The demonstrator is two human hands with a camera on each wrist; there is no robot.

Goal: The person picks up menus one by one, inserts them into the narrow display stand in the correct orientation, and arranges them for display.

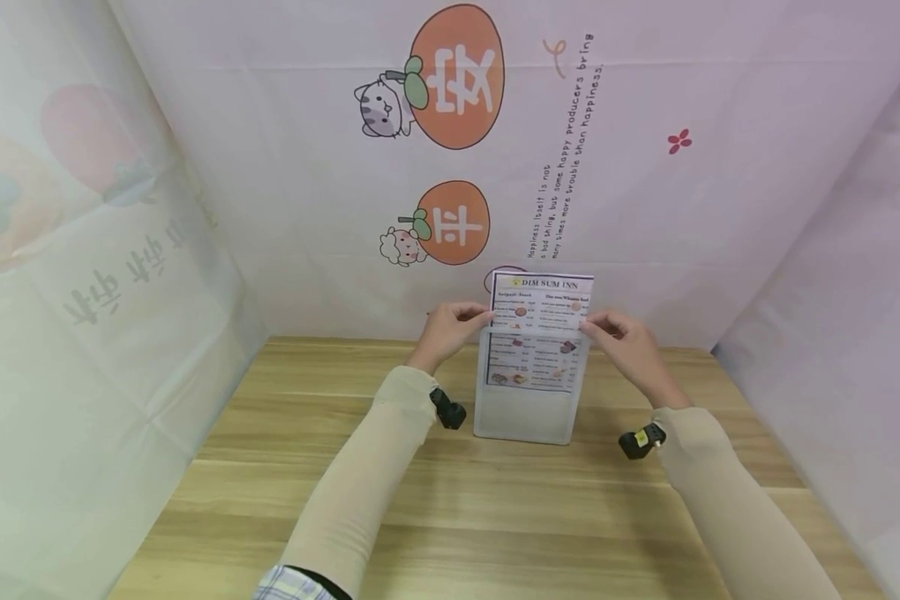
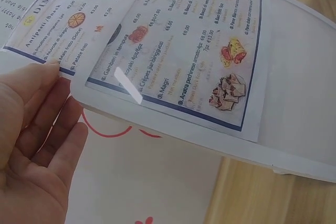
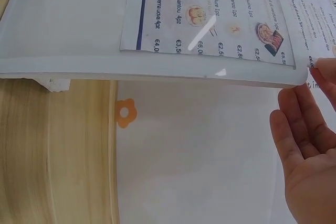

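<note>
Two hands are at work in front of me, one on either side of a printed menu sheet (image 1: 543, 302) headed DIM SUM INN. The left hand (image 1: 450, 333) pinches the sheet's left edge, thumb on the front; the right hand (image 1: 633, 348) pinches the opposite edge. The sheet spans the gap between them, its heading rising above both hands and its lower part inside a pale, clear-fronted holder (image 1: 523, 417). That holder stands up from the wooden table (image 1: 420, 517), between the wrists, its top edge just below the fingertips. Under the sheet's bottom edge, it shows plain whitish. A small black camera (image 1: 448, 412) sits by the left wrist, a second camera (image 1: 640, 442) by the right, next to beige sleeves (image 1: 375, 467). Beyond the hands hangs a pale cloth (image 1: 292, 167) printed with orange fruit.
</note>
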